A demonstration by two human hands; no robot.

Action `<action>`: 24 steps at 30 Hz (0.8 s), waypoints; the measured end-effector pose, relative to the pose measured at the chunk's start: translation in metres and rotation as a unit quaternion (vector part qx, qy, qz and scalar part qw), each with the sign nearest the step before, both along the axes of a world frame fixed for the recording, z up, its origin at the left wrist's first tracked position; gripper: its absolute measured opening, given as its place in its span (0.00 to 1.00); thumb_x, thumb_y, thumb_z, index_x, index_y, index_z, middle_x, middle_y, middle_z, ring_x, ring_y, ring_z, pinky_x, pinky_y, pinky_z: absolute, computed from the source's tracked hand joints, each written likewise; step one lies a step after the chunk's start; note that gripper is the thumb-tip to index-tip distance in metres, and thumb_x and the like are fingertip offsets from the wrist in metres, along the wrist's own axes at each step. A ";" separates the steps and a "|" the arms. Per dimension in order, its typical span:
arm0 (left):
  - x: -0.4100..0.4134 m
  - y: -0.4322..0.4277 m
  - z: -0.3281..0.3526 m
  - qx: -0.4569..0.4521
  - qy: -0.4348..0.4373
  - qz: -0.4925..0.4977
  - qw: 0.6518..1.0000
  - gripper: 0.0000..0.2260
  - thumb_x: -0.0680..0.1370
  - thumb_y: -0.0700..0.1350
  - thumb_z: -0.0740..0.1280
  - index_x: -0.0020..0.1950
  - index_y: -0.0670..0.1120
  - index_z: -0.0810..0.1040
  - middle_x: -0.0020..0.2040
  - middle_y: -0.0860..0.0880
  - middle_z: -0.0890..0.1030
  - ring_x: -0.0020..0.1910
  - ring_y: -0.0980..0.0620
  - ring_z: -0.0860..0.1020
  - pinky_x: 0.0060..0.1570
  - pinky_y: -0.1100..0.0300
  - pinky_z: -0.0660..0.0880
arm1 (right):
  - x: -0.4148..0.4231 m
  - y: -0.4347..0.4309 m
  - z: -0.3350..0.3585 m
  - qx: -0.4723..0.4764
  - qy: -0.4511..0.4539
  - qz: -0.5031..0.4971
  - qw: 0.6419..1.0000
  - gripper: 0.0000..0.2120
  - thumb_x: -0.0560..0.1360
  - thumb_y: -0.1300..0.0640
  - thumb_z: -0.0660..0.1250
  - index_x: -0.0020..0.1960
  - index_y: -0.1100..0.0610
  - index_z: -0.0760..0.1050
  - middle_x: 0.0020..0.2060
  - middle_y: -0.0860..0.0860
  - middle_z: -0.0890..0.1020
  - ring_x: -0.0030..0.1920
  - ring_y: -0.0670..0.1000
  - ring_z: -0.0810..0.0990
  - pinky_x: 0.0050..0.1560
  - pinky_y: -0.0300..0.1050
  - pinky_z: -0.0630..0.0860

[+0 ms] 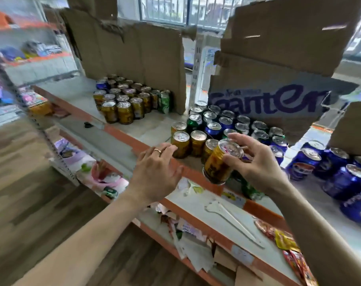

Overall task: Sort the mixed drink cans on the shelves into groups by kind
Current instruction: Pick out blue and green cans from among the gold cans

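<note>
While the person stands at the shelf (pixel 121 139), the right hand (pixel 255 162) holds one gold can (pixel 220 162) just off the orange front edge, in front of the mixed cluster (pixel 227 122). That can is tilted: its long axis runs from lower left to upper right, with the silver lid pointing up and to the right and the base hanging down toward the lower tier. The thumb presses the can's right side and the other fingers fan out past the lid; which of them bear on the far side I cannot tell.

The left hand (pixel 154 172) lies palm down over the shelf edge with its fingers straight and slightly apart, holding nothing. A ring (pixel 157 150) sits on one finger. Its fingertips come just beside the nearest of the front gold cans (pixel 180 144); whether they touch is unclear.

Further back on the left, a block of gold cans (pixel 121 104) stands upright against a sheet of cardboard (pixel 134 65), with a green can (pixel 164 101) at its right end. The mixed cluster holds gold, green and blue cans, all upright, before a printed cardboard panel (pixel 268 100). To the right, blue cans (pixel 340 172) stand in a group of their own. On the lower tier lie a white plastic strip (pixel 231 217) and some snack packets (pixel 286 240).
</note>
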State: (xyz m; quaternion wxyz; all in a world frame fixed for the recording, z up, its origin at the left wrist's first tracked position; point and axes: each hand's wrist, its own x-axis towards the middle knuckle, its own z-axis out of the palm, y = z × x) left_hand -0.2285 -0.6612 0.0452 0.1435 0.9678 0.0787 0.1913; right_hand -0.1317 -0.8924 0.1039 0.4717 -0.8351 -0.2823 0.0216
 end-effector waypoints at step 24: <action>0.045 0.224 -0.025 -0.003 0.040 0.099 0.994 0.26 0.77 0.61 0.57 0.68 0.47 0.73 0.67 0.48 0.75 0.66 0.47 0.73 0.64 0.49 0.70 | 0.089 0.261 -0.046 -0.019 0.002 0.087 0.996 0.30 0.68 0.55 0.78 0.67 0.43 0.72 0.61 0.45 0.79 0.62 0.47 0.76 0.61 0.54 0.78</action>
